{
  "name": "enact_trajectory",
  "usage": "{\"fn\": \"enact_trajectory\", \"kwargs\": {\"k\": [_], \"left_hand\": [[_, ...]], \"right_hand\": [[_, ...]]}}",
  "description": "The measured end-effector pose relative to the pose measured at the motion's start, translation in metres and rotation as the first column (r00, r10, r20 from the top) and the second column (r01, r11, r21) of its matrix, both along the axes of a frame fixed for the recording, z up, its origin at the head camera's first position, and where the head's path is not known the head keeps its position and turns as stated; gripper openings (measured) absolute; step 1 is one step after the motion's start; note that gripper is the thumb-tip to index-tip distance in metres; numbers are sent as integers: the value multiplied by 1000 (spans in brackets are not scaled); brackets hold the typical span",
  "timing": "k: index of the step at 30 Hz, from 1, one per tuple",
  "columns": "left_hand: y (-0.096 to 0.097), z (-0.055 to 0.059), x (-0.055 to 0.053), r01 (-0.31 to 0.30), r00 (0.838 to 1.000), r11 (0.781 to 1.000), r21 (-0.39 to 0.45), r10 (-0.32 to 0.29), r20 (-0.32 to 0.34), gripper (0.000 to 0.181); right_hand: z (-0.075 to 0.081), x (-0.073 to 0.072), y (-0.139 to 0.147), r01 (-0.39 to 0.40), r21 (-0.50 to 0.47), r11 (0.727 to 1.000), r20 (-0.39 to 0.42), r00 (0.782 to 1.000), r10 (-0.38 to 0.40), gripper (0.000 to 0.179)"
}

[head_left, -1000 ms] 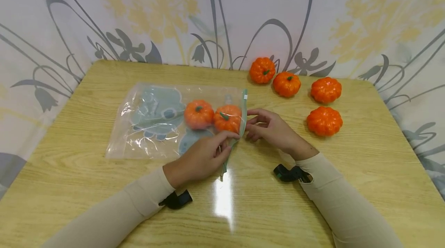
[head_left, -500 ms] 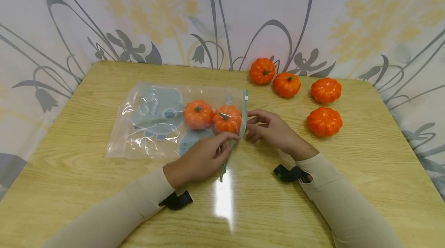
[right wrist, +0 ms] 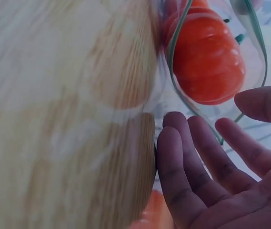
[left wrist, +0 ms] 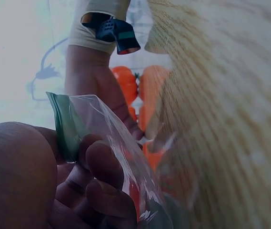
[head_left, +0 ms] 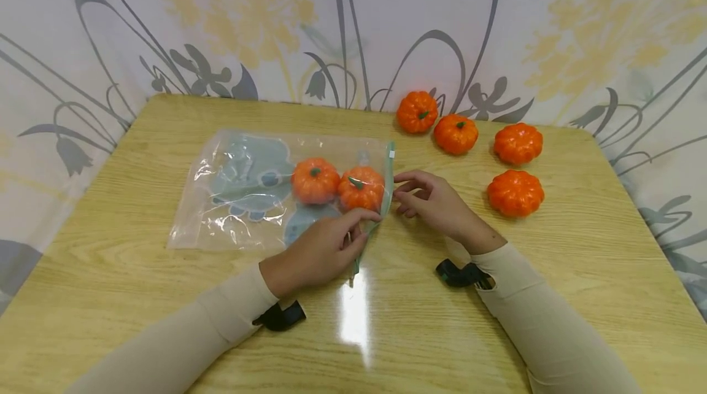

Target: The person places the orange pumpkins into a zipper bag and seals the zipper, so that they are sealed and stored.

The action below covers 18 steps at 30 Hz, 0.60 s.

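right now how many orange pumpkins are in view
6. Inside the clear bag: the left pumpkin and the right pumpkin. On the table, right of the bag: the rearmost pumpkin, its close neighbor, the far-right back pumpkin and the far-right front pumpkin. None seems hidden.

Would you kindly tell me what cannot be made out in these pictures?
- Head view: the left hand covers part of the bag's green strip.
- Left wrist view: the right hand hides part of a loose pumpkin.
- Right wrist view: the frame's edges cut off the same hand.

The left grip (head_left: 320,251) hides part of the bag (head_left: 276,197); both sleeves (head_left: 188,334) are cropped.
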<state>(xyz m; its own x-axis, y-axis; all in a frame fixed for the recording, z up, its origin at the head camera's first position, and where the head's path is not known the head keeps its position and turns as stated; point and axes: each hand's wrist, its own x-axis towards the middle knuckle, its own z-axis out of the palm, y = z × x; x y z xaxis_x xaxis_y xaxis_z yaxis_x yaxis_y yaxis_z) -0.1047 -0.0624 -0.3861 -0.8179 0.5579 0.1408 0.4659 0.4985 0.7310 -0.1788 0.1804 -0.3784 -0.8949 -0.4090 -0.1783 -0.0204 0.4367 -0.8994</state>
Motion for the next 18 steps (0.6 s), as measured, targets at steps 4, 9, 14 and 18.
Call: {"fn": "enact_trajectory", "kwargs": {"k": [4,9,14,18], "left_hand": [[-1,0,0,-1,1000,1000,-8,1,3,31],[-3,1,0,-4,1000,1000,-13,4,2,31],[-2,-2,0,9,1000,1000,-11,-9,2,32],[-1,-2,0,9,1000,1000,-20,-9,4,32]], "right_hand": [[0,0,0,16,51,999,-75,997,-12,34],[4,3,-1,73,149,986,-207,977,-41,33],[8,1,2,135,175,975,-308,948,-76,33],[15,-5,3,165,198,966,-408,910,-72,33]]}}
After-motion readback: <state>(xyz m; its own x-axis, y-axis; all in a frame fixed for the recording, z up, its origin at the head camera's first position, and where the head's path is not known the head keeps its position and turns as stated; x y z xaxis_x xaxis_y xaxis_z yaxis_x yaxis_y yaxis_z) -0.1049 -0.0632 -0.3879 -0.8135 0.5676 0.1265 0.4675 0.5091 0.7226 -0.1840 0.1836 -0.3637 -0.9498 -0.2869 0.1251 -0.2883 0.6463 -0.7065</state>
